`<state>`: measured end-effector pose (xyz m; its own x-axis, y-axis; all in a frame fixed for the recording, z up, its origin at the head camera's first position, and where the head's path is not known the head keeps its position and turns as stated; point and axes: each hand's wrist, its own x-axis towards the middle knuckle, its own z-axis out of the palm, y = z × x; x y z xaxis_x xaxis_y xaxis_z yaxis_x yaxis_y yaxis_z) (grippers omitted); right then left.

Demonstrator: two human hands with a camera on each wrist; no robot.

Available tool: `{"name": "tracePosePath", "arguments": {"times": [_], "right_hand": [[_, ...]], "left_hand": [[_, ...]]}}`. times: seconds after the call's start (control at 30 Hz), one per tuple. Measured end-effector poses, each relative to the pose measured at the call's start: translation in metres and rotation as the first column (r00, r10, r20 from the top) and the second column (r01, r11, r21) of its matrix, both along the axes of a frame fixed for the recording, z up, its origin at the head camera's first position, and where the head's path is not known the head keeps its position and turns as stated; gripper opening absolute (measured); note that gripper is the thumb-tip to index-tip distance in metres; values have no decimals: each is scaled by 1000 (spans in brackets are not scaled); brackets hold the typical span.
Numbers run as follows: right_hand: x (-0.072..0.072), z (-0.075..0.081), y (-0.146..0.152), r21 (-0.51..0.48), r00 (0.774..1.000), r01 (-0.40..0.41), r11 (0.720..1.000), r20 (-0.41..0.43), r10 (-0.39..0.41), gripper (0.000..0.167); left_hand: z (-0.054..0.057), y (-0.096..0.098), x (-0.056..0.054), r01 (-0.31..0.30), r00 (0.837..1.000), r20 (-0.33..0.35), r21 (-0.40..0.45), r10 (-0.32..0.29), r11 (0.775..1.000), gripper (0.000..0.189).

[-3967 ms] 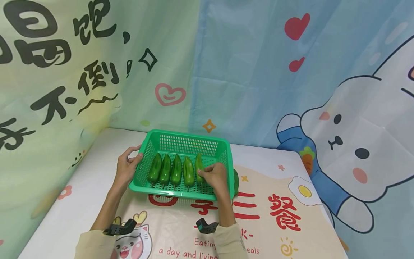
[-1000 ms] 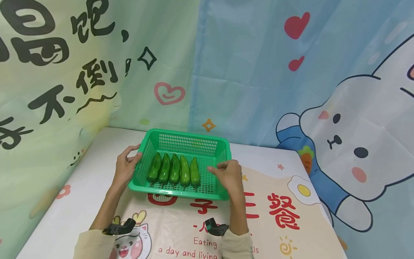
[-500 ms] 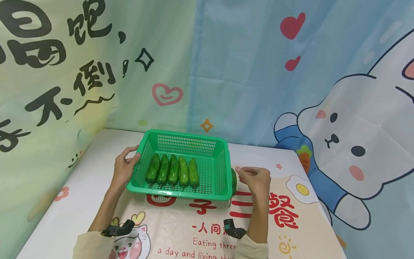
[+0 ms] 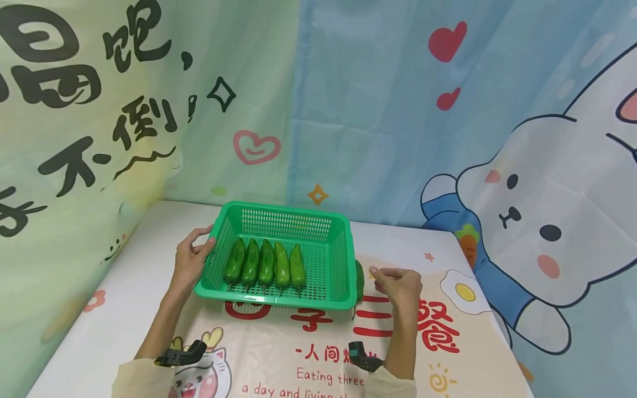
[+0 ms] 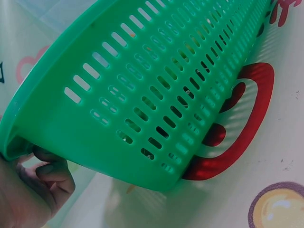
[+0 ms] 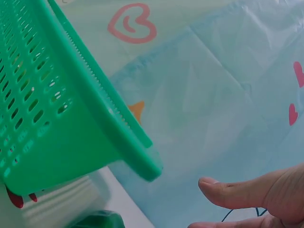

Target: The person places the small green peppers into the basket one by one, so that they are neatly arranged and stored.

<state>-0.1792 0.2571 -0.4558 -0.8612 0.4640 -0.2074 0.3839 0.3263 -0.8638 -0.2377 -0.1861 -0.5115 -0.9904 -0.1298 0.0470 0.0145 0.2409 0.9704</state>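
Several long green peppers (image 4: 266,265) lie side by side in the left and middle part of a green plastic basket (image 4: 276,303). My left hand (image 4: 190,262) holds the basket's left rim; in the left wrist view, curled fingers (image 5: 59,183) sit under that rim. Out past the basket's right side, my right hand (image 4: 404,287) is in the air with nothing in it. Its thumb (image 6: 228,192) is extended in the right wrist view. Beside the basket's right wall lies a dark green pepper-like thing (image 4: 360,281), partly hidden by the basket.
A printed cloth (image 4: 269,354) with red lettering and cartoons covers the white table (image 4: 398,235). Patterned curtains (image 4: 368,138) hang behind and along the left side. The table's right edge runs past the fried-egg print (image 4: 466,292).
Four seconds ago my right hand held the rightmost pepper in the basket. It has let go and moved right, out of the basket. The two right-hand peppers lie further left. My left hand stayed.
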Motion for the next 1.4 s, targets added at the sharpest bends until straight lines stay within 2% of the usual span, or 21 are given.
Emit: {"name": "tracePosePath", "arguments": {"times": [0.47,0.83,1.07,1.3,1.4], "right_hand": [[2,-13,7,2,1000,7,1000,-26,-7,41],[4,-24,8,17,999,-26,1000,42,25,42],[-1,-38,6,43,997,-54,998,53,51,39],[-6,-50,-1,74,992,-75,994,110,67,42],[-8,-54,-4,82,990,-95,992,110,85,39]], "left_hand": [[-3,-1,-2,-5,1000,-1,2,5,1000,46],[-2,-1,-2,6,1000,5,12,-6,1000,48],[0,0,0,-2,1000,3,10,2,1000,46],[0,0,0,-6,1000,-2,11,6,1000,46],[-1,1,-1,-9,1000,-1,3,9,1000,45]]}}
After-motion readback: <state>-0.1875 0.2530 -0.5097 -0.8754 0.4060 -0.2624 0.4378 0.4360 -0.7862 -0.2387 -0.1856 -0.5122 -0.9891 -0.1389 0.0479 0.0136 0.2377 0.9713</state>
